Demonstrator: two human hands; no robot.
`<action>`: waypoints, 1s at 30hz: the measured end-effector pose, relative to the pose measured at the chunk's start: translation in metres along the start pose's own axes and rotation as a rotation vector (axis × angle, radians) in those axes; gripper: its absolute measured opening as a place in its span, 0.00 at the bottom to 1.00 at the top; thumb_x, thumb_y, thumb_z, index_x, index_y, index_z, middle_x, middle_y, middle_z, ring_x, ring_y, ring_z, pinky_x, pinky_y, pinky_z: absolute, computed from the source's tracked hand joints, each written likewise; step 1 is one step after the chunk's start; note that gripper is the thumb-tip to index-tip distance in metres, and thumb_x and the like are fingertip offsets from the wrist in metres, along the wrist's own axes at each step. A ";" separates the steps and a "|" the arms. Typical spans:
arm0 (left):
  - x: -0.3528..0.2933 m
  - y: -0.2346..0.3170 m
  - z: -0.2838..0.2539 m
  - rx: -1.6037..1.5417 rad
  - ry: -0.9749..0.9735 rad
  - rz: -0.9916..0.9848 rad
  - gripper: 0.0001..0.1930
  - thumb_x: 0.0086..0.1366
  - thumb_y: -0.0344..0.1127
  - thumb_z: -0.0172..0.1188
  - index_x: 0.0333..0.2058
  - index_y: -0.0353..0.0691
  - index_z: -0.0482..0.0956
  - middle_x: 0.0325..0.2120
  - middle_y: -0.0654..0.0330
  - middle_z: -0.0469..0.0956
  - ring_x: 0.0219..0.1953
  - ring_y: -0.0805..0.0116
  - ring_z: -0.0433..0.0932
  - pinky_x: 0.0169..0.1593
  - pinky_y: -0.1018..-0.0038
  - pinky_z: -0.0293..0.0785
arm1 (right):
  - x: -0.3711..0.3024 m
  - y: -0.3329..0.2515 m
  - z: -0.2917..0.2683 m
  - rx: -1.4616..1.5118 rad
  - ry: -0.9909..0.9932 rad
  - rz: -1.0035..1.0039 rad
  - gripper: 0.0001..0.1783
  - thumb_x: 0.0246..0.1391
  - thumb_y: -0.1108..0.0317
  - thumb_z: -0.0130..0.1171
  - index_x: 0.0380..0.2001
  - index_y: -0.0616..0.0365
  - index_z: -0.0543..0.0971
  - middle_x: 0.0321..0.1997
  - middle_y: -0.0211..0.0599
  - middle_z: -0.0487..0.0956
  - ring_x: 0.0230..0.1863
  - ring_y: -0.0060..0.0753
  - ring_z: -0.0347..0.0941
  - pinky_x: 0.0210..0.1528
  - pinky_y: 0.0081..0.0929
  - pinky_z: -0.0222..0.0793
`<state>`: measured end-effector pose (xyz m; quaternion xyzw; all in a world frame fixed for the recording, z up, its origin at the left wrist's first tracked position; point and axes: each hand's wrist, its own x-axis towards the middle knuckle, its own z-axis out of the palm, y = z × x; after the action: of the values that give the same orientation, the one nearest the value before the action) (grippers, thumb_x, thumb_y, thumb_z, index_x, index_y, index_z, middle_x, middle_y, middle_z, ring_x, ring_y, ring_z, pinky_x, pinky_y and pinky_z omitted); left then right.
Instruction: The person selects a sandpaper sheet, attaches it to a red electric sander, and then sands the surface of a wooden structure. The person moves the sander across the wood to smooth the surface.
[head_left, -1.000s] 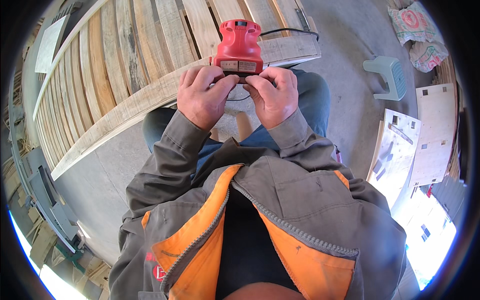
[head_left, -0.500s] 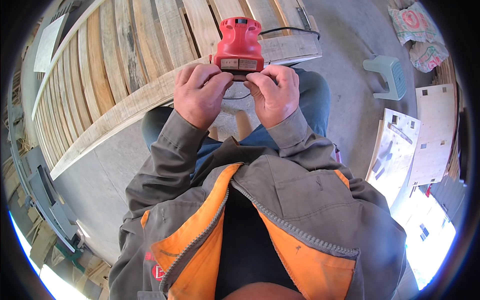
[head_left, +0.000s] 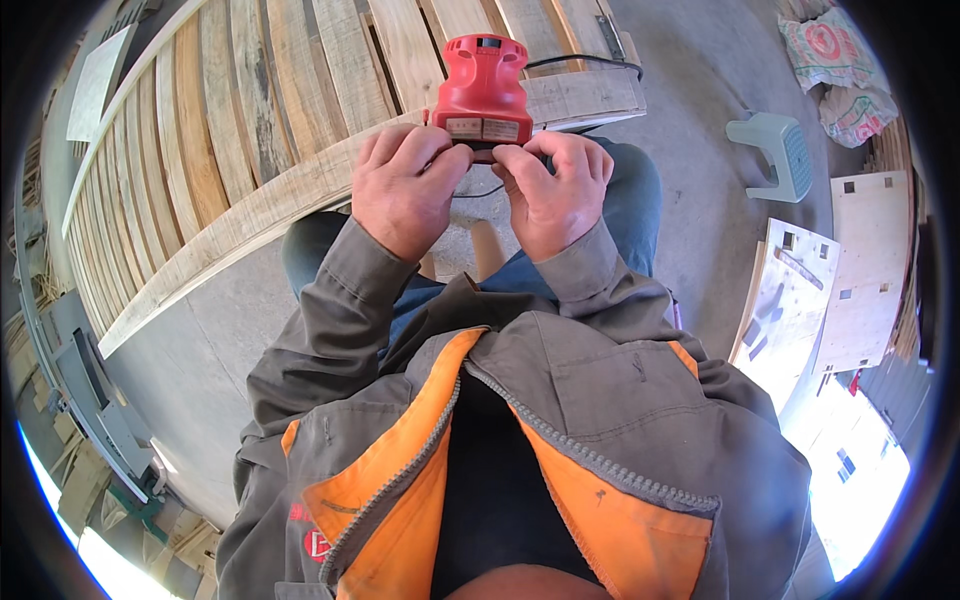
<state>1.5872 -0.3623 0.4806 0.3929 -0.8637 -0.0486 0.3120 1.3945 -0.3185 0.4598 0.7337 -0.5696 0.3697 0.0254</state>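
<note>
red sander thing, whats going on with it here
A person in a grey and orange jacket is bent over a red power sander that rests on a wooden slatted panel. Both hands, left hand and right hand, pinch at its near bottom edge with their fingers. A black cord trails off behind it. A pale green stool stands on the concrete to the right.

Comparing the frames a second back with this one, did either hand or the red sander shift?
Hardly. The left hand and right hand stay pressed together at the near edge of the red sander, with only slight finger shuffling. The sander remains on the wooden pallet; its black cord is unmoved.
</note>
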 end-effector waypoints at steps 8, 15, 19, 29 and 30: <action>0.000 -0.001 0.000 -0.039 -0.042 0.013 0.13 0.50 0.25 0.69 0.37 0.42 0.85 0.37 0.61 0.79 0.40 0.55 0.79 0.45 0.63 0.77 | 0.006 -0.001 -0.002 0.045 -0.047 -0.031 0.16 0.41 0.73 0.68 0.36 0.45 0.85 0.37 0.23 0.75 0.43 0.35 0.74 0.51 0.39 0.67; -0.002 0.001 -0.001 -0.029 -0.037 -0.010 0.15 0.50 0.24 0.68 0.39 0.44 0.86 0.36 0.61 0.78 0.40 0.56 0.78 0.45 0.64 0.76 | 0.006 -0.002 -0.004 0.053 -0.070 -0.034 0.15 0.42 0.73 0.68 0.36 0.46 0.85 0.37 0.25 0.75 0.43 0.36 0.74 0.51 0.40 0.67; -0.001 0.003 -0.001 -0.037 -0.025 -0.022 0.16 0.51 0.25 0.68 0.40 0.47 0.87 0.36 0.63 0.78 0.41 0.57 0.78 0.45 0.64 0.76 | 0.007 -0.002 -0.004 0.051 -0.063 -0.018 0.14 0.44 0.73 0.68 0.36 0.46 0.85 0.38 0.25 0.76 0.43 0.37 0.74 0.50 0.41 0.67; 0.004 0.004 0.004 -0.128 0.062 -0.140 0.12 0.50 0.26 0.71 0.34 0.48 0.86 0.34 0.64 0.78 0.39 0.58 0.78 0.44 0.64 0.75 | 0.008 0.003 0.000 0.173 -0.024 0.140 0.14 0.42 0.70 0.76 0.35 0.46 0.84 0.37 0.27 0.76 0.41 0.39 0.74 0.46 0.40 0.67; 0.003 0.004 0.004 -0.168 0.075 -0.186 0.11 0.49 0.25 0.71 0.33 0.48 0.86 0.34 0.64 0.78 0.39 0.58 0.78 0.43 0.64 0.76 | 0.008 0.005 0.000 0.200 -0.027 0.154 0.14 0.42 0.69 0.77 0.34 0.47 0.84 0.37 0.27 0.76 0.41 0.40 0.74 0.45 0.40 0.67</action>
<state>1.5808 -0.3630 0.4800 0.4454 -0.8042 -0.1347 0.3698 1.3914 -0.3268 0.4623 0.6915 -0.5847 0.4158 -0.0839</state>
